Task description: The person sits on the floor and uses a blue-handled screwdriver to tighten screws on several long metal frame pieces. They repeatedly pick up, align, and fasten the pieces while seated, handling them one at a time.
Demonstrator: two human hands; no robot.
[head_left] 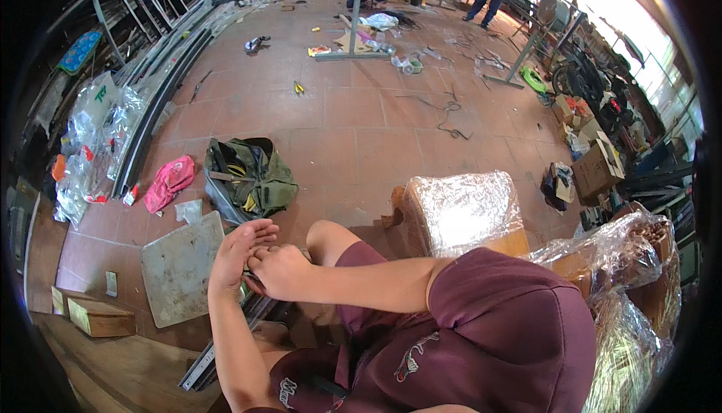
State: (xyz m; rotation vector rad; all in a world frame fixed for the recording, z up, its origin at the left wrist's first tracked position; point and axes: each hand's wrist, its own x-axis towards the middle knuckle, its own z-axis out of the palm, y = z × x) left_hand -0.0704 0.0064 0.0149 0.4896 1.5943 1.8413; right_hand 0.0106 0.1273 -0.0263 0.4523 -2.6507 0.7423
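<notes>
My left hand point(235, 253) is raised in front of my body, its fingers stretched out and its palm turned toward my other hand. Against that palm, my right hand point(282, 271) is closed, with curled fingers that hide whatever may be in them. Long metal rails point(199, 368) lie just under both hands, partly covered by my left forearm. Beside them a worn, pale flat board point(179, 274) rests on the tiled floor. Beyond the hands stands an olive-green tool bag point(272, 180), its top gaping with tools inside.
A pink cloth point(170, 183) lies left of the bag. Plastic-wrapped furniture point(462, 210) stands at my right. Clear plastic bags point(98, 127) and long dark metal profiles point(162, 104) line the left. Yellow-handled pliers point(298, 89) lie farther off; two people are at the back.
</notes>
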